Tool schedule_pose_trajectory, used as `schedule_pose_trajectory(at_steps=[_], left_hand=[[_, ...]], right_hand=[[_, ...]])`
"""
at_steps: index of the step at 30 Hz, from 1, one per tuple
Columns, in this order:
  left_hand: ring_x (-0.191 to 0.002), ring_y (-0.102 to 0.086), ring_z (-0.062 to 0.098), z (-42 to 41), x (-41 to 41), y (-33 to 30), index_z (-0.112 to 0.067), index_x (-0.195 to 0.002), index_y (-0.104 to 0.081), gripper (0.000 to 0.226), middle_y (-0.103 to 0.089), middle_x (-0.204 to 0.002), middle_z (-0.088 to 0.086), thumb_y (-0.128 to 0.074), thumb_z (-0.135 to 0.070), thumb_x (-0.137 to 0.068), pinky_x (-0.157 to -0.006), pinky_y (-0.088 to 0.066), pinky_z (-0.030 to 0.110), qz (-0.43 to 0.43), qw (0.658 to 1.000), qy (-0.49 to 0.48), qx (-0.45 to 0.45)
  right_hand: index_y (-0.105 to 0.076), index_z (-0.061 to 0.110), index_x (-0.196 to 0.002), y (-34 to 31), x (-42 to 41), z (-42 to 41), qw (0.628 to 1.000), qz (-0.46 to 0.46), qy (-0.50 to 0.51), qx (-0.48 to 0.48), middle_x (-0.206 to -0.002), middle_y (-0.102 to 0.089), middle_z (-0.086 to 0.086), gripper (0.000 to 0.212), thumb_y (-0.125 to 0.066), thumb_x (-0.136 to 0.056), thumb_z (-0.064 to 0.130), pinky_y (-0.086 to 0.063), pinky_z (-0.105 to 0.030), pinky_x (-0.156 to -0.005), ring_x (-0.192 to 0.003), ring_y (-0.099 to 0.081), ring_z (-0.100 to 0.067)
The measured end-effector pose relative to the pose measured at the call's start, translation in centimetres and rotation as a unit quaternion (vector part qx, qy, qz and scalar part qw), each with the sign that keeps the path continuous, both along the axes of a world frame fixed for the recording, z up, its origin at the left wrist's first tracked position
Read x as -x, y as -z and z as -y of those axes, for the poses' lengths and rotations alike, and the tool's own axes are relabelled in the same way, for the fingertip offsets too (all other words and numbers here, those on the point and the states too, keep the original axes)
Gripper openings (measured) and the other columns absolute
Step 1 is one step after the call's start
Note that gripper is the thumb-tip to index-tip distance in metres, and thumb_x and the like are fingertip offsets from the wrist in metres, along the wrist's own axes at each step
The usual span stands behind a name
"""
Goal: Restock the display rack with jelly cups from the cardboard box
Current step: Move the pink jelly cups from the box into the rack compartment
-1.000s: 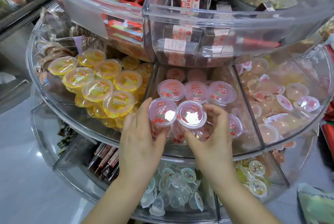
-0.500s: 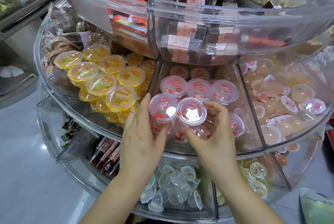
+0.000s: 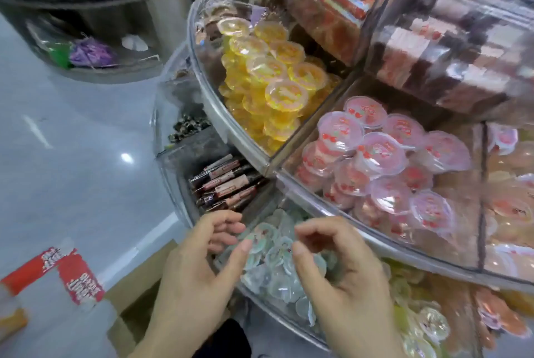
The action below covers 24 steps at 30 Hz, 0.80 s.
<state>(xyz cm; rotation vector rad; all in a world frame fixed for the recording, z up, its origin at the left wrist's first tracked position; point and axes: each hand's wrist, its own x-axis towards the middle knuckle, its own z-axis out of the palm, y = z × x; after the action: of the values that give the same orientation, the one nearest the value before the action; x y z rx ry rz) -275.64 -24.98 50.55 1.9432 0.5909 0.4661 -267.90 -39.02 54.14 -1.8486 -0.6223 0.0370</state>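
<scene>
I see my 2 hands low in the view, both bare and holding nothing. My left hand point(image 3: 193, 265) comes in from 7 o'clock, fingers loosely curled, thumb pointing toward 2 o'clock. My right hand point(image 3: 346, 273) comes in from 5 o'clock, fingers bent inward, thumb toward 10 o'clock. They sit near each other, apart.

Dark wrapped snack bars point(image 3: 228, 184), purple bag point(image 3: 91, 54), green bag point(image 3: 59, 52), grey floor point(image 3: 72, 140)
</scene>
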Motion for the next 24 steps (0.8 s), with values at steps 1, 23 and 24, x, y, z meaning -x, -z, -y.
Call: schedule_pose_trajectory(at_steps=[1, 23, 24], left_hand=[[-0.082, -0.062, 0.003, -0.2, 1.8, 1.5, -0.049, -0.097, -0.055, 0.027, -0.065, -0.095, -0.021, -0.062, -0.046, -0.071, -0.070, -0.047, 0.010, -0.005, 0.999, -0.033, 0.032], [-0.081, -0.055, 0.016, -12.0, 18.2, 61.3, -0.005, -0.120, -0.053, 0.038, -0.056, -0.092, 0.007, -0.064, -0.015, -0.086, -0.090, -0.045, 0.032, -0.193, 0.680, -0.462, 0.536], [-0.088, -0.055, 0.016, -13.4, 17.9, 63.9, -0.005, -0.123, -0.052, 0.040, -0.056, -0.096, 0.006, -0.063, -0.017, -0.087, -0.088, -0.044, 0.030, -0.177, 0.660, -0.464, 0.564]], right_hand=[[-0.059, 0.042, -0.088, 1.1, 1.1, -0.9, 0.998, -0.025, -0.053, 0.011, -0.086, -0.062, 0.015, 0.017, -0.059, -0.076, 0.029, -0.042, -0.005, -0.072, -0.078, -0.060, -0.001], [-0.055, 0.006, -0.116, 64.9, 9.7, -20.4, 0.763, -0.284, -0.285, 0.506, -0.078, -0.056, -0.002, 0.034, -0.064, -0.083, 0.009, -0.043, -0.028, -0.078, -0.084, -0.054, -0.022], [-0.053, 0.005, -0.119, 67.5, 9.2, -21.6, 0.763, -0.297, -0.264, 0.510, -0.085, -0.059, -0.006, 0.039, -0.065, -0.082, 0.011, -0.045, -0.031, -0.083, -0.088, -0.056, -0.024]])
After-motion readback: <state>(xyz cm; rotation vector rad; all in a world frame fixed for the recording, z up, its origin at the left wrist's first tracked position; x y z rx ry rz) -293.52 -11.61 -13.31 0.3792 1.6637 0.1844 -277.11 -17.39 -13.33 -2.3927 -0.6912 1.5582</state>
